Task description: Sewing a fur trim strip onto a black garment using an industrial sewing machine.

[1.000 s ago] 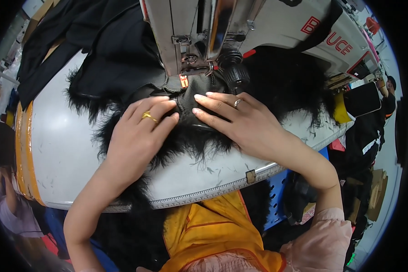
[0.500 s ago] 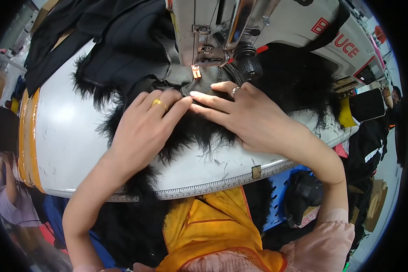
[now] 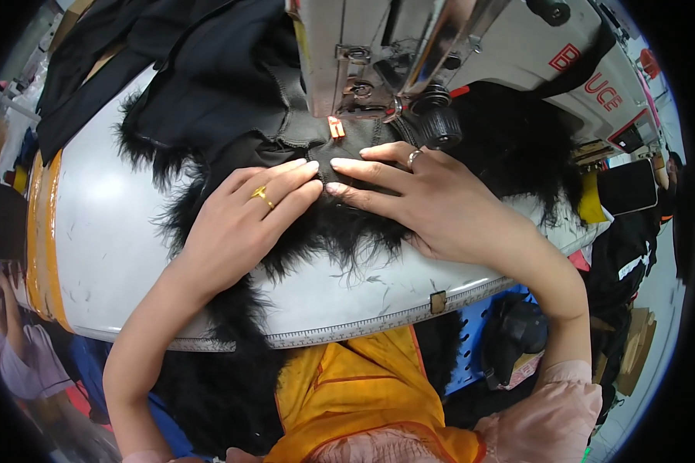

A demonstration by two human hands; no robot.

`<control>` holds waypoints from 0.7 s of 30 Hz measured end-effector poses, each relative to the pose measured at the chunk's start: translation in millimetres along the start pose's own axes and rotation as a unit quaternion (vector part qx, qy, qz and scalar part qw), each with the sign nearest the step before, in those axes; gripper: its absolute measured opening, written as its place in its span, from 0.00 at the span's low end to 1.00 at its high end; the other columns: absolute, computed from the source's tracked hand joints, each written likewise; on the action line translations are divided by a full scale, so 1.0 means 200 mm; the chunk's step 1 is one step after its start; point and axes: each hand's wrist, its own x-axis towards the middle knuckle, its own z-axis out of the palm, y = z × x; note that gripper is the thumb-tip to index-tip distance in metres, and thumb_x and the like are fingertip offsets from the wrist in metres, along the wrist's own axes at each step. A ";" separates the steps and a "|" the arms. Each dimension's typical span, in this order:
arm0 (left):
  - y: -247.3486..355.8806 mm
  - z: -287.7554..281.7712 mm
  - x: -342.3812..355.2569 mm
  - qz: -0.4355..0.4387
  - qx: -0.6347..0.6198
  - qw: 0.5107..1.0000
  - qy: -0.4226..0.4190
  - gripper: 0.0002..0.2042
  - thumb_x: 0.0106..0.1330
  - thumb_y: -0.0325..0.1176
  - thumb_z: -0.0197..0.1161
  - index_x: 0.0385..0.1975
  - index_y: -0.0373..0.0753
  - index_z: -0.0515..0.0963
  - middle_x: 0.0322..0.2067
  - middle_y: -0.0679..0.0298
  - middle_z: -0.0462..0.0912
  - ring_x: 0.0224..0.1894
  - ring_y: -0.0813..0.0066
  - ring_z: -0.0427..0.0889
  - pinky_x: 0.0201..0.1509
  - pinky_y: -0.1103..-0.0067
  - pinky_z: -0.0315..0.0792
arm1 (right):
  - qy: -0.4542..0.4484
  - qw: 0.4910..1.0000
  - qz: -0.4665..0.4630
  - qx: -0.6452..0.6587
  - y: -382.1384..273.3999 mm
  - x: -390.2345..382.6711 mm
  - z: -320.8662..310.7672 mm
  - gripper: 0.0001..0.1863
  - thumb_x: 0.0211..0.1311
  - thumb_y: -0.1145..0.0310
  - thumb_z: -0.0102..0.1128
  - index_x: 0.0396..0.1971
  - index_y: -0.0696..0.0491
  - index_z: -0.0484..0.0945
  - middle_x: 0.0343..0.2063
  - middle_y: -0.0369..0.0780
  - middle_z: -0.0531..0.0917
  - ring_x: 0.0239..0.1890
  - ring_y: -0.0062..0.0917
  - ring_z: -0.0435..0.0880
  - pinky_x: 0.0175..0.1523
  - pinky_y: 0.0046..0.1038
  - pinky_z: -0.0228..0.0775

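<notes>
Fingers (image 3: pixel 296 201) newly straightened, left hand (image 3: pixel 232 228) lies just apart from right hand (image 3: pixel 449 199), both flattening black garment (image 3: pixel 224 85) near sewing machine (image 3: pixel 324 69).

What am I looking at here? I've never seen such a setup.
There's no robot here: a person works bare-handed. A wide-angle camera worn on the head looks down, so straight edges appear bent. On the white table lies black cloth with shaggy trim, partly under a sewing machine. A measuring strip runs along the table's front edge. The left hand and right hand rest on the cloth, near the machine; whether either pinches it, I can't tell.
</notes>
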 end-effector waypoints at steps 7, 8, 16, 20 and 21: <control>0.00 -0.03 0.05 0.061 -0.002 0.998 -0.007 0.20 0.53 0.28 0.57 0.48 0.34 0.75 0.46 0.63 0.75 0.53 0.68 0.75 0.57 0.73 0.70 | 0.002 0.991 -0.007 0.137 0.08 -0.04 -0.03 0.34 0.37 0.74 0.62 0.54 0.46 0.74 0.60 0.33 0.71 0.62 0.30 0.69 0.61 0.34 0.67; 0.00 -0.03 0.07 0.059 -0.003 0.998 -0.003 0.20 0.53 0.28 0.57 0.48 0.34 0.75 0.46 0.63 0.75 0.53 0.68 0.75 0.57 0.73 0.70 | -0.001 0.991 -0.008 0.133 0.08 -0.05 -0.02 0.34 0.37 0.74 0.62 0.54 0.46 0.74 0.60 0.33 0.71 0.62 0.30 0.69 0.61 0.34 0.67; 0.04 0.01 0.05 -0.006 0.047 0.999 -0.021 0.21 0.59 0.28 0.52 0.55 0.38 0.71 0.52 0.63 0.73 0.56 0.70 0.72 0.55 0.76 0.68 | 0.021 0.997 0.021 0.072 0.01 -0.05 -0.02 0.36 0.38 0.74 0.60 0.57 0.50 0.71 0.61 0.35 0.71 0.60 0.32 0.69 0.63 0.34 0.65; 0.01 0.01 -0.03 -0.122 -0.049 0.991 -0.008 0.22 0.61 0.29 0.57 0.57 0.37 0.69 0.55 0.60 0.71 0.58 0.63 0.70 0.60 0.70 0.64 | 0.021 0.997 0.028 0.065 0.00 -0.04 -0.01 0.35 0.34 0.75 0.61 0.54 0.51 0.72 0.61 0.35 0.71 0.59 0.33 0.70 0.61 0.34 0.66; 0.01 0.01 -0.03 -0.151 -0.056 0.987 0.011 0.21 0.62 0.31 0.59 0.55 0.36 0.70 0.55 0.58 0.71 0.59 0.60 0.69 0.61 0.69 0.63 | 0.021 0.997 0.025 0.065 0.00 -0.03 -0.02 0.35 0.34 0.75 0.61 0.54 0.51 0.72 0.61 0.35 0.71 0.59 0.33 0.70 0.61 0.34 0.66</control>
